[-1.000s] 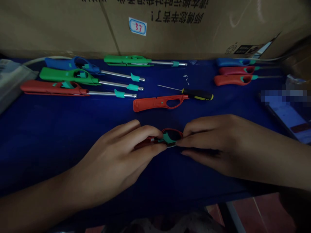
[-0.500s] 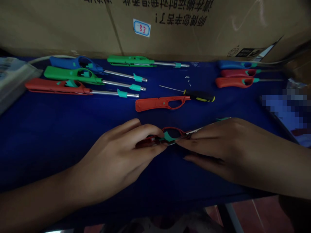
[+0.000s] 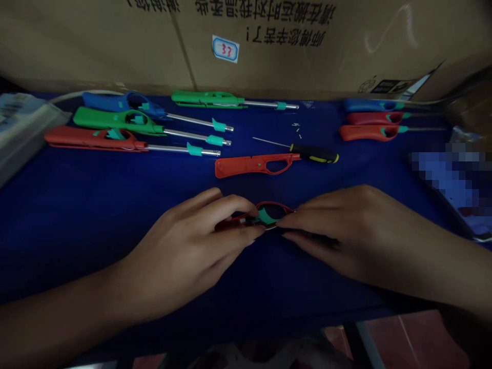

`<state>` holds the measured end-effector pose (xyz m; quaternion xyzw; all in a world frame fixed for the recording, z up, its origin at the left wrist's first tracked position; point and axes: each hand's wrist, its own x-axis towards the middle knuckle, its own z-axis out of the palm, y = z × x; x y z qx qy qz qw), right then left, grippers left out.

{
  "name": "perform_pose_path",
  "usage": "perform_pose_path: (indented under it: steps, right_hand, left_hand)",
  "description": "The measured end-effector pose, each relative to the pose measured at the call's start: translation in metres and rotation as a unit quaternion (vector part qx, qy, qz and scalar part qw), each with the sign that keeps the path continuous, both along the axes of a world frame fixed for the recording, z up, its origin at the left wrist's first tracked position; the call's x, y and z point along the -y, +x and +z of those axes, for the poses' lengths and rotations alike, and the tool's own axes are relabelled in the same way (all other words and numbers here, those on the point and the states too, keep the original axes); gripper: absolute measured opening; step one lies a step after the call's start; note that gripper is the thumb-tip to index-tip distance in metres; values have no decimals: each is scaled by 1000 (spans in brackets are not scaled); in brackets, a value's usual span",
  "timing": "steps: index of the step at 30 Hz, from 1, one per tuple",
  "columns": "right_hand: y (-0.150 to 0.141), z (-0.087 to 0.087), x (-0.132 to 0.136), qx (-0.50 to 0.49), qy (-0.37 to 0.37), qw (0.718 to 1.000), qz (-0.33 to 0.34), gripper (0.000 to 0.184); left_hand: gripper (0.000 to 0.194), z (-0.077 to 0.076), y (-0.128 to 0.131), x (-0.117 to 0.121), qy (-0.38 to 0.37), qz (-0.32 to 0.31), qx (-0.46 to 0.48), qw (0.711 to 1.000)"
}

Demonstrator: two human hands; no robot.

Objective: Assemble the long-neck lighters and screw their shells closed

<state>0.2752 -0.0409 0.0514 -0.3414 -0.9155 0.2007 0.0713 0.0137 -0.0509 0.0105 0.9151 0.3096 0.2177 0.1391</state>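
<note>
Between my hands lies a red long-nosed lighter [image 3: 274, 206] with its casing open and a teal trigger showing. My left hand [image 3: 192, 246] is closed around its handle end, thumb and forefinger beside the trigger. The fingers of my right hand [image 3: 342, 236] pinch the lighter just right of the trigger; the palm and fingers hide its barrel. Beyond my hands a loose red casing half [image 3: 240, 166] lies flat. A black and yellow screwdriver [image 3: 315, 154] touches or nearly touches its right end, and several small screws [image 3: 298, 130] lie behind the screwdriver.
At the left lie blue [image 3: 107, 102], green [image 3: 111, 120] and red [image 3: 77, 137] lighters, with another green lighter [image 3: 207, 99] behind. Several more, including a red one [image 3: 361, 132], lie at the right. A cardboard box [image 3: 154, 51] stands behind; a phone-like device [image 3: 453, 189] is at right.
My right hand has shifted slightly left along the lighter, and the barrel part seen before is now covered. My left hand keeps its grip. The view has moved slightly.
</note>
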Motion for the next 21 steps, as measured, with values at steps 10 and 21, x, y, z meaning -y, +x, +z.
perform_pose_path:
  steps: [10, 21]
  right_hand:
    - [0, -8, -10, 17, 60, 998, 0, 19]
    - [2, -10, -14, -11, 19, 1000, 8, 10]
  left_hand:
    - [32, -1, -2, -1, 6, -10, -16, 1000]
    - [38, 5, -5, -2, 106, -43, -51, 992]
